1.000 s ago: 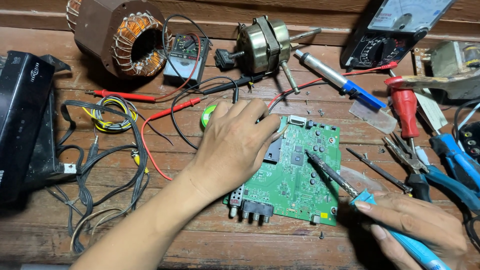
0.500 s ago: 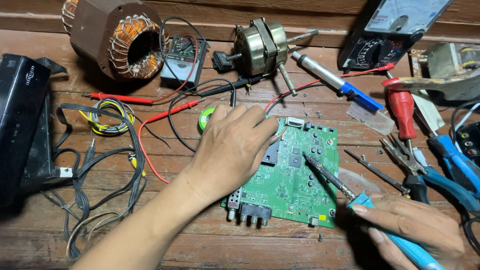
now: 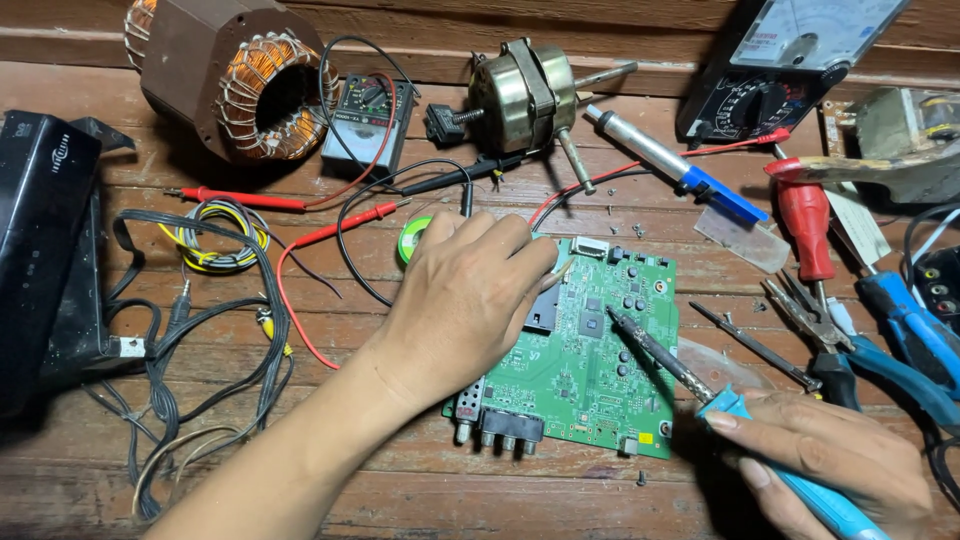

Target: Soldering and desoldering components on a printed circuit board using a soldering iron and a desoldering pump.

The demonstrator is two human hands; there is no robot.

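1. Your left hand [image 3: 465,300] lies palm down on the left part of the green circuit board [image 3: 590,370]; its fingers are curled loosely, pressing on the board rather than gripping it.
2. Your right hand [image 3: 825,455] has its fingers closed around the blue handle of a soldering iron [image 3: 700,385], whose dark tip touches the board near its middle.
3. The board rests flat on the wooden tabletop [image 3: 400,480], between your two hands, its row of connectors facing you.
4. Just beyond your left hand sit a small green solder reel [image 3: 412,236] and red and black probe leads [image 3: 330,232].
5. To the right, well clear of the board, lie blue-handled pliers [image 3: 880,360] and a red-handled screwdriver [image 3: 805,225].
6. At the far edge stand a copper-wound stator [image 3: 235,80] and a small motor [image 3: 520,95].
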